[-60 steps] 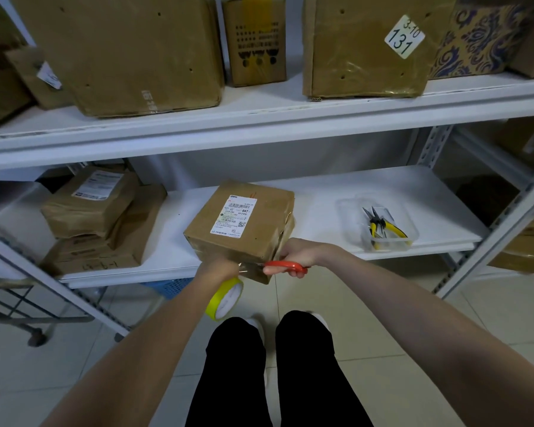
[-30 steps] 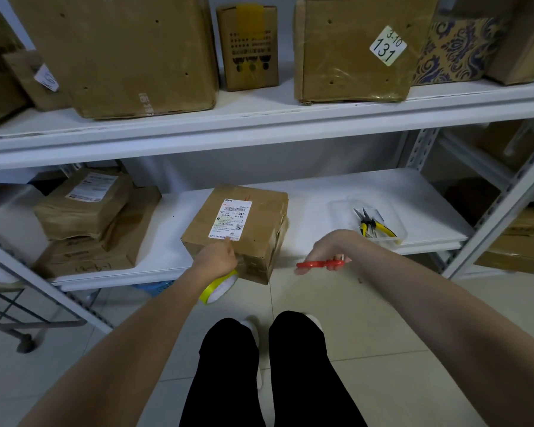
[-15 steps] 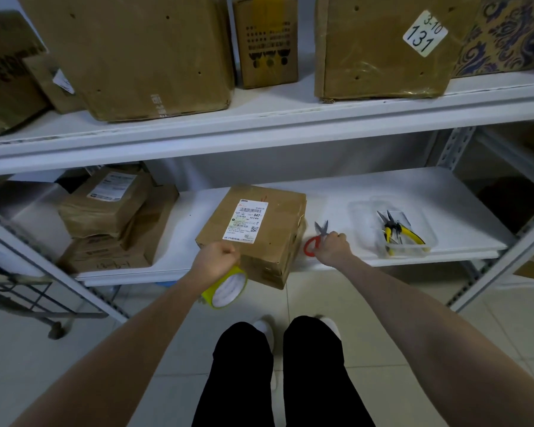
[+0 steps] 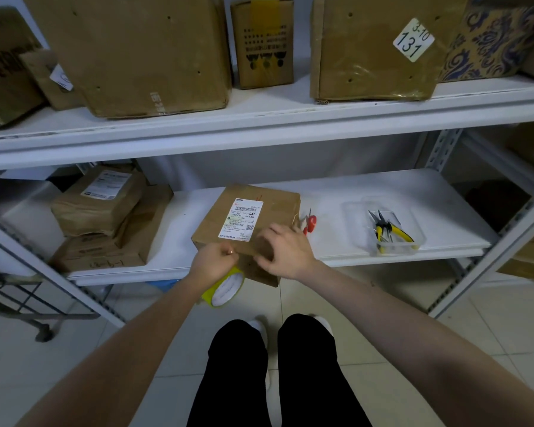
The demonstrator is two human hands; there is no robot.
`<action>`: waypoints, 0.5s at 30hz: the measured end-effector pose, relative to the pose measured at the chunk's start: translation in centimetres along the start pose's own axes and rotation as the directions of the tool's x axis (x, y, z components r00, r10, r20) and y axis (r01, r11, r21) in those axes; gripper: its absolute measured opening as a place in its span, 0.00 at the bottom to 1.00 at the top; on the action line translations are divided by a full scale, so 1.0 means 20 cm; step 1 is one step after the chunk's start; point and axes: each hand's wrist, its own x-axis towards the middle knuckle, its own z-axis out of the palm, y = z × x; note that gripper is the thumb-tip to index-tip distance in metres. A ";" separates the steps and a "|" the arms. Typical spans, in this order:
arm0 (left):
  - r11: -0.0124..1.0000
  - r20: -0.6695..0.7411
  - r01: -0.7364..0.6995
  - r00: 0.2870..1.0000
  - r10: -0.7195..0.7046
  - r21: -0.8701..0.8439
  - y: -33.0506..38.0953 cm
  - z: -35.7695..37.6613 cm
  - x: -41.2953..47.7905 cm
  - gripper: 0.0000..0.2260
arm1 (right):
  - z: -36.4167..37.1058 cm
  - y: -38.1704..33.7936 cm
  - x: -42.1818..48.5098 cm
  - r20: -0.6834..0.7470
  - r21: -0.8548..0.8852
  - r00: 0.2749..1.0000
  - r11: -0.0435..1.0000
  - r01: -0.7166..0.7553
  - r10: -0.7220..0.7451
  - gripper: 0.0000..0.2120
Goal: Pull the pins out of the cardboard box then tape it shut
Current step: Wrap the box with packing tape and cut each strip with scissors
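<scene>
A brown cardboard box [image 4: 275, 208] with a white shipping label lies at the front edge of the lower white shelf [image 4: 352, 192]. My left hand [image 4: 211, 261] grips a roll of tape with a yellow rim [image 4: 225, 288] just below the box's near corner. My right hand [image 4: 285, 251] rests on the box's near top edge with its fingers spread and flat. Red-handled scissors [image 4: 309, 223] lie on the shelf right of the box, partly hidden behind it. No pins can be made out.
A clear plastic tray [image 4: 386, 226] with yellow-handled pliers sits on the shelf to the right. Taped brown parcels [image 4: 102, 211] are stacked at the left. Large boxes fill the upper shelf [image 4: 259, 124]. A metal cart [image 4: 19, 291] stands at the lower left, and my legs are below.
My right hand carried the scissors from the box's front to the shelf, let them go, and now lies on the box. My left hand kept the tape roll by the box's corner.
</scene>
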 end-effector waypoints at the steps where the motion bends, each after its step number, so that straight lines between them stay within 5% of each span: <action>1: 1.000 0.003 0.001 1.000 -0.001 -0.008 0.00 0.00 -0.01 0.11 | 0.01 -0.01 0.00 0.041 -0.081 0.999 0.997 0.013 -0.010 0.20; 8: 0.998 -0.015 0.035 0.999 -0.036 -0.060 0.01 0.00 -0.03 0.14 | 0.09 -0.10 0.03 -0.008 -0.290 1.000 0.957 -0.031 0.030 0.23; 15: 0.936 0.154 0.159 0.981 -0.115 -0.313 0.01 -0.02 -0.02 0.12 | 0.01 0.01 0.04 -0.011 -0.038 1.000 0.999 0.016 -0.017 0.14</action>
